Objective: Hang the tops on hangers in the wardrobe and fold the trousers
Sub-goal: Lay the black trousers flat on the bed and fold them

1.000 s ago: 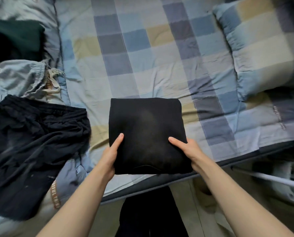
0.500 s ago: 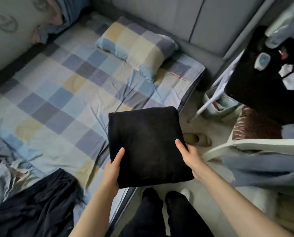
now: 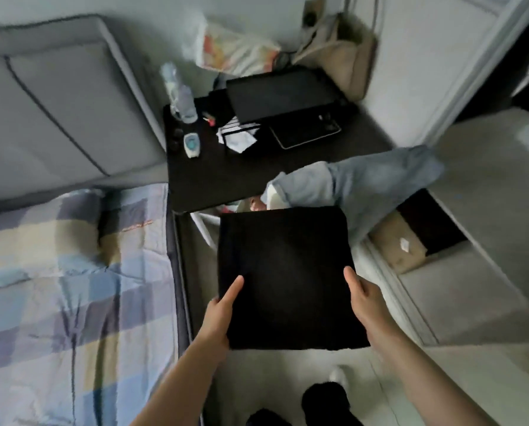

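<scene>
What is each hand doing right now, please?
Left hand: grips the left edge of the folded black trousers, thumb on top.
Right hand: grips their right edge, thumb on top.

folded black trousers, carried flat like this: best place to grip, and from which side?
Grip the folded trousers at the two side edges near the near end, coming from below and the sides. It is a flat, limp square, so it likely sags unless supported underneath. The left hand and right hand do this now, thumbs on top, fingers hidden beneath.
</scene>
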### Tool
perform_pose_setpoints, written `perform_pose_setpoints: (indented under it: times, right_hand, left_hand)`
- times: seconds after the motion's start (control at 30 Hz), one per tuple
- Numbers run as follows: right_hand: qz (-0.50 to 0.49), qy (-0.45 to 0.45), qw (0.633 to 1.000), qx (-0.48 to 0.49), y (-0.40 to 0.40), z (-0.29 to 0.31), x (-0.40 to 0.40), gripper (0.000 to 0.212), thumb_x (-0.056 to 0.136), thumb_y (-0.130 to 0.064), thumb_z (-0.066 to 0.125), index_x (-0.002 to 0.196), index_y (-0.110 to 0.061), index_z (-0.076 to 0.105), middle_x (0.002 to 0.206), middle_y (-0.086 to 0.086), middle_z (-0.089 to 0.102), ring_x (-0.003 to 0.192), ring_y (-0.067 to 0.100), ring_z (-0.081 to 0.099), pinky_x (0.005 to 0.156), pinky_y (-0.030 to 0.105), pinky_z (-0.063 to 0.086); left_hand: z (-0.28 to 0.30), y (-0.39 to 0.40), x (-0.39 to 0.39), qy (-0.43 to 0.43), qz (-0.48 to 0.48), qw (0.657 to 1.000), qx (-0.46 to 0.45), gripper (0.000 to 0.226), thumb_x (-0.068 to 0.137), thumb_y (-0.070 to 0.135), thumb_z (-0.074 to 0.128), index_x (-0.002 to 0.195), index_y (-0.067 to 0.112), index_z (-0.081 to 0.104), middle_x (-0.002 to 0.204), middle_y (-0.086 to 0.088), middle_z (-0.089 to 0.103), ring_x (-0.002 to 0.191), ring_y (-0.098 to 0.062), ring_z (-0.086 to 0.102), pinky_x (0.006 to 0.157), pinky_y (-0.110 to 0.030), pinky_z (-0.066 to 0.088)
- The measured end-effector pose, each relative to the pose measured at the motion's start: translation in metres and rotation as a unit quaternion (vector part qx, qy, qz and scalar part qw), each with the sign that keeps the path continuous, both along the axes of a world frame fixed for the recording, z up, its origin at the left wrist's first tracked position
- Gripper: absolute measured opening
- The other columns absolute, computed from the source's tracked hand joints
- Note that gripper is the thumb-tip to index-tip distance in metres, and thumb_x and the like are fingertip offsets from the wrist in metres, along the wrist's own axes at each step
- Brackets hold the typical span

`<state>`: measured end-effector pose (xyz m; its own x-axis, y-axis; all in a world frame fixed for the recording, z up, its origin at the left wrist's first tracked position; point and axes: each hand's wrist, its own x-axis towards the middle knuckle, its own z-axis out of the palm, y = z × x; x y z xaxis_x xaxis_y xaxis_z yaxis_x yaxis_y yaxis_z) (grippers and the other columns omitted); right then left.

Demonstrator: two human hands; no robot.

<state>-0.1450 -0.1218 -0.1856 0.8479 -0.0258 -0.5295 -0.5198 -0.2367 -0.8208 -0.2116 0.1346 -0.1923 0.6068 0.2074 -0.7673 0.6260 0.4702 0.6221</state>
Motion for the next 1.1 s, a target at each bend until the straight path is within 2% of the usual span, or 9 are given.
perform_pose_setpoints:
  times: [0.13,0.3,0.4,0.5,0.6,0.7,0.8,0.9,1.1]
  right_hand:
    - [-0.059,-0.059,0.996,-0.045,-0.093,0.025,0.027,0.074,0.078,-0.069,0.042,0.07,0.004,0.044,0.059,0.018,0.04,0.051,0.03,0.04,0.054,0.03,0.035]
    - [-0.115,-0.093,0.984,-0.101,-0.216,0.04,0.051,0.067,0.09,-0.059,0.043,0.076,0.006,0.052,0.071,0.028,0.052,0.065,0.043,0.053,0.05,0.038,0.045]
    - [-0.162,-0.083,0.972,-0.149,-0.278,0.037,0.049,0.053,0.094,-0.055,0.04,0.075,-0.011,0.063,0.07,0.004,0.066,0.071,0.022,0.064,0.056,0.026,0.047]
    - [-0.206,-0.066,0.966,-0.144,-0.318,0.032,0.043,0.058,0.096,-0.052,0.041,0.084,0.0,0.063,0.079,0.018,0.066,0.077,0.031,0.064,0.069,0.044,0.052]
    - [-0.27,-0.066,0.955,-0.1,-0.345,0.024,0.036,0.045,0.089,-0.058,0.045,0.08,-0.019,0.066,0.074,0.004,0.068,0.072,0.013,0.067,0.059,0.023,0.052]
    - [-0.333,-0.055,0.937,-0.083,-0.36,0.012,0.036,0.033,0.092,-0.054,0.047,0.097,-0.026,0.064,0.081,-0.015,0.071,0.073,-0.004,0.066,0.053,0.009,0.047]
    - [-0.379,-0.024,0.921,-0.082,-0.374,-0.002,0.047,0.037,0.089,-0.054,0.051,0.097,-0.021,0.065,0.076,-0.01,0.072,0.07,0.006,0.069,0.054,0.019,0.053]
    - [-0.414,0.024,0.906,-0.086,-0.385,-0.009,0.069,0.036,0.081,-0.056,0.064,0.091,-0.021,0.067,0.079,-0.003,0.073,0.075,0.016,0.07,0.074,0.04,0.059]
    - [-0.53,0.012,0.837,-0.138,-0.424,-0.024,0.127,0.051,0.073,-0.057,0.071,0.102,-0.015,0.066,0.085,-0.006,0.071,0.078,0.012,0.068,0.066,0.029,0.057]
  left_hand:
    - [0.004,-0.09,0.059,0.016,-0.054,0.998,-0.004,0.102,0.038,0.066,0.089,0.124,0.018,0.062,0.112,-0.007,0.072,0.096,-0.035,0.071,0.084,-0.056,0.056]
    - [0.005,-0.213,0.118,-0.001,-0.144,0.989,-0.046,0.086,0.045,0.066,0.087,0.119,0.03,0.065,0.112,-0.001,0.073,0.1,-0.032,0.07,0.079,-0.055,0.057]
    - [0.001,-0.272,0.145,-0.013,-0.194,0.979,-0.06,0.086,0.05,0.062,0.088,0.123,0.024,0.061,0.113,0.001,0.073,0.1,-0.026,0.071,0.079,-0.044,0.06]
    - [-0.003,-0.316,0.168,-0.021,-0.247,0.966,-0.077,0.077,0.058,0.057,0.087,0.121,0.022,0.063,0.109,0.001,0.074,0.097,-0.023,0.072,0.079,-0.04,0.059]
    - [-0.014,-0.354,0.194,-0.02,-0.324,0.943,-0.072,0.076,0.06,0.055,0.086,0.12,0.016,0.064,0.108,-0.005,0.074,0.099,-0.025,0.071,0.09,-0.043,0.056]
    - [-0.021,-0.381,0.222,-0.024,-0.383,0.921,-0.064,0.074,0.057,0.048,0.085,0.118,0.01,0.065,0.104,-0.01,0.075,0.096,-0.028,0.072,0.081,-0.038,0.056]
    - [-0.032,-0.406,0.256,-0.018,-0.432,0.899,-0.066,0.068,0.061,0.041,0.082,0.116,0.006,0.064,0.102,-0.014,0.075,0.092,-0.031,0.072,0.072,-0.034,0.058]
    - [-0.044,-0.43,0.295,-0.01,-0.464,0.882,-0.076,0.061,0.064,0.036,0.08,0.115,0.006,0.064,0.098,-0.013,0.075,0.086,-0.031,0.073,0.064,-0.031,0.058]
    - [-0.082,-0.514,0.376,-0.03,-0.5,0.865,-0.018,0.059,0.066,0.036,0.086,0.113,0.01,0.062,0.092,-0.007,0.075,0.076,-0.023,0.074,0.055,-0.026,0.056]
